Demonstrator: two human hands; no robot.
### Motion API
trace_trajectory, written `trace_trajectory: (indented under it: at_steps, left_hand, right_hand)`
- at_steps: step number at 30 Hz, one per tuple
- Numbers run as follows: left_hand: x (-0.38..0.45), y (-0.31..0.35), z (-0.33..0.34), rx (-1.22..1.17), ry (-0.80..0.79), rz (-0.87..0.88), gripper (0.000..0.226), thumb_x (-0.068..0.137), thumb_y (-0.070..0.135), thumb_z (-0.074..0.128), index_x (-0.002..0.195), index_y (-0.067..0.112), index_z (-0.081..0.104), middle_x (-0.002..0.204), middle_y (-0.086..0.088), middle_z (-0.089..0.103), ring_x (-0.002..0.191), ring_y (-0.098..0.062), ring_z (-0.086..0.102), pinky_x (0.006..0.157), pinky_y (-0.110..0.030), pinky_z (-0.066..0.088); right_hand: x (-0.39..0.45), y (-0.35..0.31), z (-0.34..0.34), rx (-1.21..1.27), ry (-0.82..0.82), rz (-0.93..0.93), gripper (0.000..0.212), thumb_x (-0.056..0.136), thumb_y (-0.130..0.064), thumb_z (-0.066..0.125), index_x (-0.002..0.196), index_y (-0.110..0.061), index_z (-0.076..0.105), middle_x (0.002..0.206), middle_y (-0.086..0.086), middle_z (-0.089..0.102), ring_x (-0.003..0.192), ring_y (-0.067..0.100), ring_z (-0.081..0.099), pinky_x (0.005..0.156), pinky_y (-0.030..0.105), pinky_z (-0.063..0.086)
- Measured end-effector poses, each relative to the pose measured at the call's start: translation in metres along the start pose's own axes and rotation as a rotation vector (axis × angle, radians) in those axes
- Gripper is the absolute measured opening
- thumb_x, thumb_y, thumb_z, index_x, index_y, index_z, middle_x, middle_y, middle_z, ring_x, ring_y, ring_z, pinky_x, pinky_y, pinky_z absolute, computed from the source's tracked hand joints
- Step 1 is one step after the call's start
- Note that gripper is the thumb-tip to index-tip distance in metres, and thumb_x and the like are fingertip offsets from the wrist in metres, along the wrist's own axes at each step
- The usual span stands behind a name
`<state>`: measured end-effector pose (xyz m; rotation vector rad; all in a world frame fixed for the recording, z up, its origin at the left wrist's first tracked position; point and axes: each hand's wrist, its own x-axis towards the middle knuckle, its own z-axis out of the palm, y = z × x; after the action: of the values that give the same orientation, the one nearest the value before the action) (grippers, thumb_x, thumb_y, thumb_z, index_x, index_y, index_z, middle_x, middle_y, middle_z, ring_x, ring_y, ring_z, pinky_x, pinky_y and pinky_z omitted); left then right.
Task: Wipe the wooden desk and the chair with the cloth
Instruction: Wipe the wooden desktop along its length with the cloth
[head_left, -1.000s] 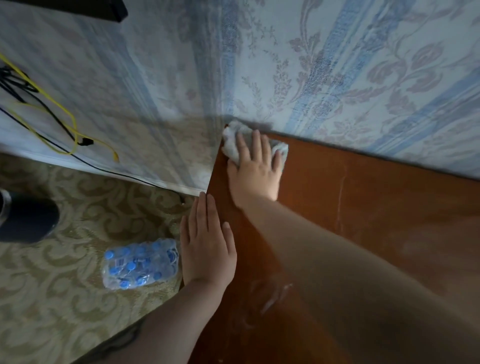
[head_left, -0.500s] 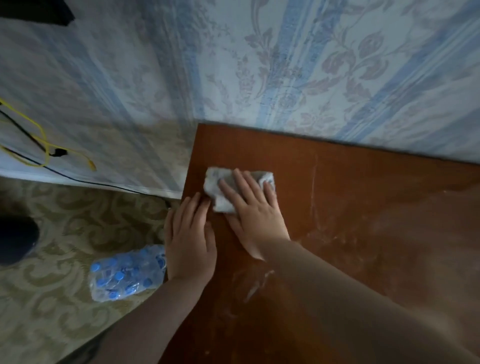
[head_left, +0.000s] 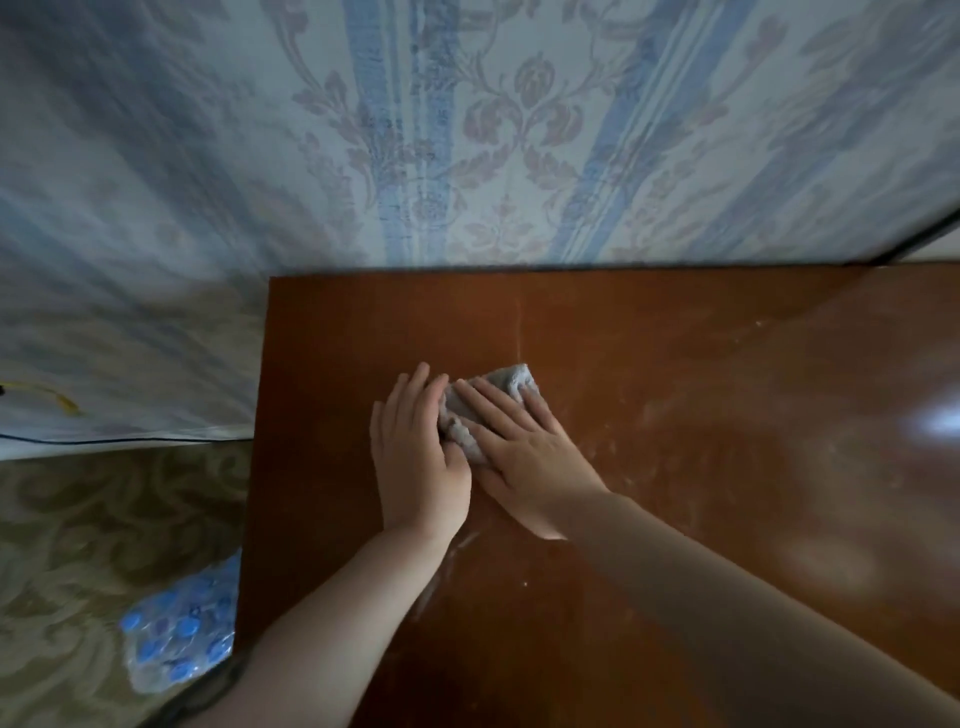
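Wiping counter (head_left: 675, 389): right hand (head_left: 524, 452) fingers flat on cloth (head_left: 498, 395), left hand (head_left: 415, 457) flat, touching it. We should keep pressure even, overlap strokes toward dusty streaks.

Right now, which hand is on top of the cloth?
The right hand: its flat fingers lie over the grey cloth on the desk. The left hand only touches the cloth's side.

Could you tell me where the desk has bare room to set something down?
The wooden desk is bare along the wall, right of the cloth, and near the front edge. The middle is crowded: the left hand and right hand lie on the cloth.
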<state>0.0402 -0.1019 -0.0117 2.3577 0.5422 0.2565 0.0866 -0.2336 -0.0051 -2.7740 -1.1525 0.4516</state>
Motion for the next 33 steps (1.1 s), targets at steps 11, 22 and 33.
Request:
trace_trajectory:
  at_steps: [11, 22, 33]
  left_hand:
    - [0.027, 0.012, 0.031, 0.169, 0.118, -0.103, 0.053, 0.087, 0.004, 0.053, 0.139, 0.013, 0.049, 0.150, -0.004, 0.042, 0.143, -0.023, 0.029, 0.119, -0.042, 0.019]
    - [0.030, 0.016, 0.038, 0.343, 0.127, -0.109, 0.049, 0.089, 0.018, 0.046, 0.137, 0.011, 0.049, 0.148, -0.007, 0.044, 0.140, -0.026, 0.033, 0.116, -0.047, 0.025]
    - [0.032, 0.018, 0.036, 0.380, 0.122, -0.124, 0.056, 0.088, 0.028, 0.024, 0.137, 0.014, 0.049, 0.147, -0.005, 0.045, 0.139, -0.024, 0.033, 0.115, -0.047, 0.026]
  right_hand:
    - [-0.004, 0.032, -0.005, 0.029, 0.049, 0.064, 0.060, 0.097, -0.047, 0.017, 0.154, -0.042, 0.000, 0.162, -0.012, -0.008, 0.147, 0.006, -0.015, 0.121, 0.044, -0.005]
    - [0.042, 0.051, -0.024, 0.037, 0.054, 0.040, 0.059, 0.101, -0.044, 0.029, 0.154, -0.043, 0.002, 0.163, -0.010, -0.007, 0.148, 0.008, -0.014, 0.119, 0.039, -0.014]
    - [0.093, 0.037, -0.020, 0.111, 0.211, 0.401, 0.057, 0.101, -0.045, 0.029, 0.154, -0.041, 0.009, 0.164, -0.006, 0.001, 0.150, 0.013, -0.006, 0.120, 0.044, -0.007]
